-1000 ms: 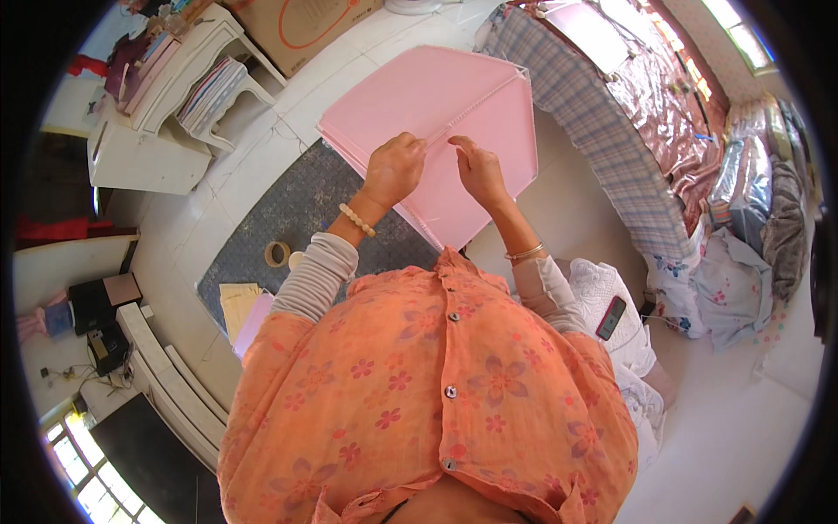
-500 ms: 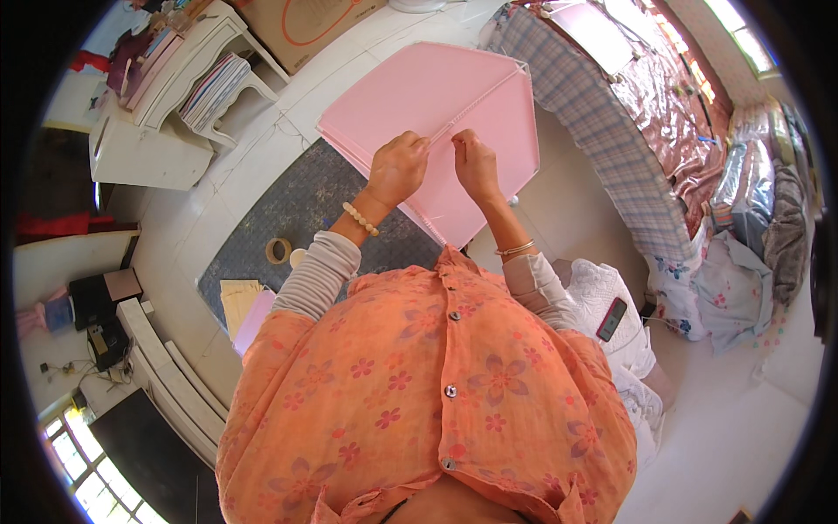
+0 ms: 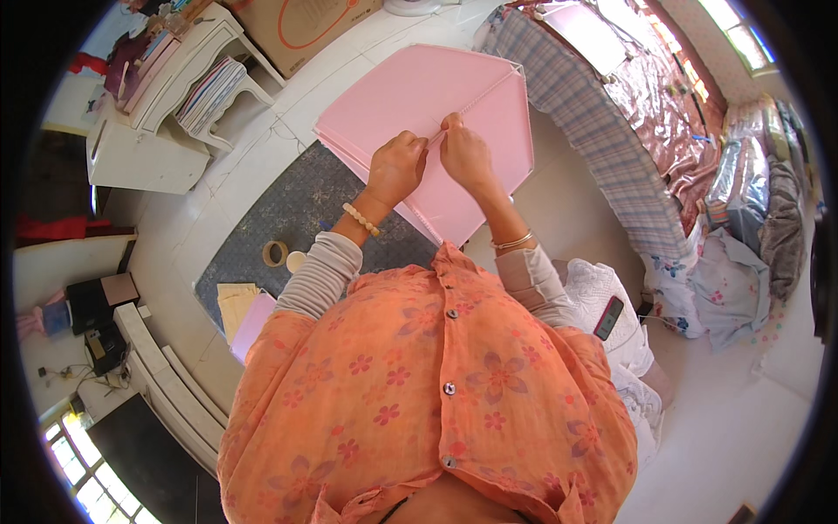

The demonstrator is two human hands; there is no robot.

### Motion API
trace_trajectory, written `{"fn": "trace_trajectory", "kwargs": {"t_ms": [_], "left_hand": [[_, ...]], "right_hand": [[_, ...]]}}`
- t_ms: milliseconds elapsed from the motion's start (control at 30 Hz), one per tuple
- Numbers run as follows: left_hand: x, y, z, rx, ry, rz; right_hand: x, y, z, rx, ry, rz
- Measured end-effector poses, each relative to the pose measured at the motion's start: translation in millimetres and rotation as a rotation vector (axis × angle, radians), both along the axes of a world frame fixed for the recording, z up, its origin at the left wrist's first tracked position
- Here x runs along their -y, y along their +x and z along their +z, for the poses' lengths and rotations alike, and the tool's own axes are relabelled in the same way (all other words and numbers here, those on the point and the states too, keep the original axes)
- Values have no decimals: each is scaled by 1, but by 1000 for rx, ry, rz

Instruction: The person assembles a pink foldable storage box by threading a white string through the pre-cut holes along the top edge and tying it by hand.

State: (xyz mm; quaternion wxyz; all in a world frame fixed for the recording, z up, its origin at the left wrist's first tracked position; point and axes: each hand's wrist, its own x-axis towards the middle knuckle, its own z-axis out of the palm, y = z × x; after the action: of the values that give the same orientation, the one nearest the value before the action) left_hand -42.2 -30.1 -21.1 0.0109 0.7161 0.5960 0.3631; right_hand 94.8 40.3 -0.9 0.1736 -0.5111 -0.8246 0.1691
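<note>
Looks like the pale trim on the pink panel is being worked, pinched by left hand and right hand, close together. Steady grip's needed next.

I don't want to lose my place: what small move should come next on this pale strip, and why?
Perhaps ease the right hand away from the left hand, along the pale strip, toward the far right corner of the pink panel: the hands nearly meet, and the strip runs on to that corner.

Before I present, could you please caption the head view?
Left hand and right hand close together over a pink panel.
</note>
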Motion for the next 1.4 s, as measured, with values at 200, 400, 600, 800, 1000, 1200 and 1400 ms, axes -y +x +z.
{"fn": "trace_trajectory", "kwargs": {"t_ms": [200,400,600,800,1000,1200,1400], "left_hand": [[3,3,-1,51,-34,-8],[6,6,-2,38,7,-16],[4,-2,-4,-5,11,-16],[2,-5,-5,-45,14,-15],[1,-1,-4,-18,34,-38],[3,0,-2,-68,-30,-23],[5,3,-1,-23,-34,-35]], "right_hand": [[-37,10,31,207,231,190],[-54,-2,26,314,85,462],[-71,-22,38,-597,-266,263],[-67,81,153,-330,-29,352],[-106,244,267,110,1162,-31],[-69,168,59,-329,302,-70],[12,73,-26,-457,-207,89]]}}
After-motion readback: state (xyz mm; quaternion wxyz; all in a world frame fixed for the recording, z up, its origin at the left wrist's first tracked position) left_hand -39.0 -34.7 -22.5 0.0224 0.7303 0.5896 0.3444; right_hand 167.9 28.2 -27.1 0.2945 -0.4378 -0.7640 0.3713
